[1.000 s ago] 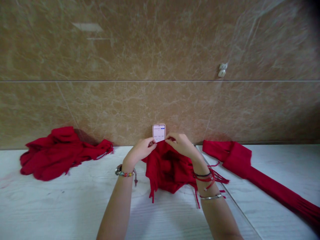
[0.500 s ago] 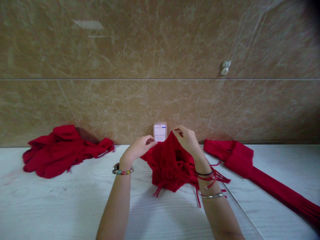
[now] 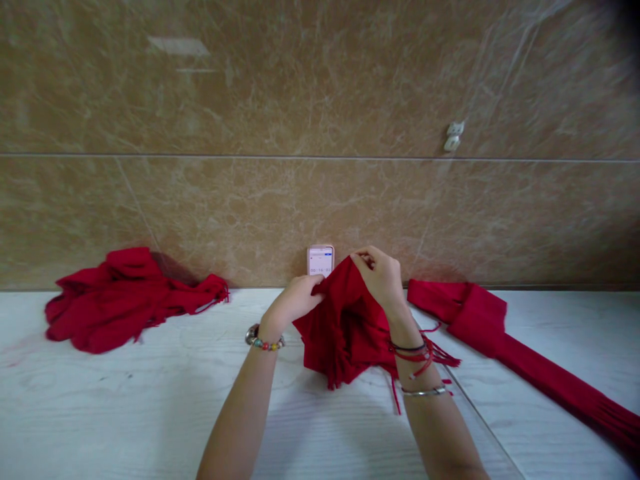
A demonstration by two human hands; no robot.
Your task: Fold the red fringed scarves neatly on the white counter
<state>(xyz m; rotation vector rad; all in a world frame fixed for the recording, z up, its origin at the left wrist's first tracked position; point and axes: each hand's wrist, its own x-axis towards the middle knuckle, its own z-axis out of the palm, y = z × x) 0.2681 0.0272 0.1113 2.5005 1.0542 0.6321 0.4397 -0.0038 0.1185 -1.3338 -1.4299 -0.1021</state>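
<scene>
A bunched red scarf (image 3: pixel 345 327) with fringe hangs between my two hands above a white table (image 3: pixel 125 413). My left hand (image 3: pixel 295 300) pinches its upper left edge. My right hand (image 3: pixel 381 275), higher up, grips the top of the cloth with closed fingers. Fringe strands trail down past my right wrist, which wears red and dark bands. Behind the scarf a small phone (image 3: pixel 321 259) with a lit screen leans against the wall.
A crumpled red scarf (image 3: pixel 120 300) lies at the left by the wall. A folded red scarf (image 3: pixel 505 347) stretches diagonally toward the right front. The brown marble wall (image 3: pixel 320 133) rises right behind the table and carries a small white clip (image 3: pixel 453 137).
My right hand has lifted the scarf's top higher and slightly rightward. My left hand moved right along the cloth, and the scarf's lower edge has gathered up off the table.
</scene>
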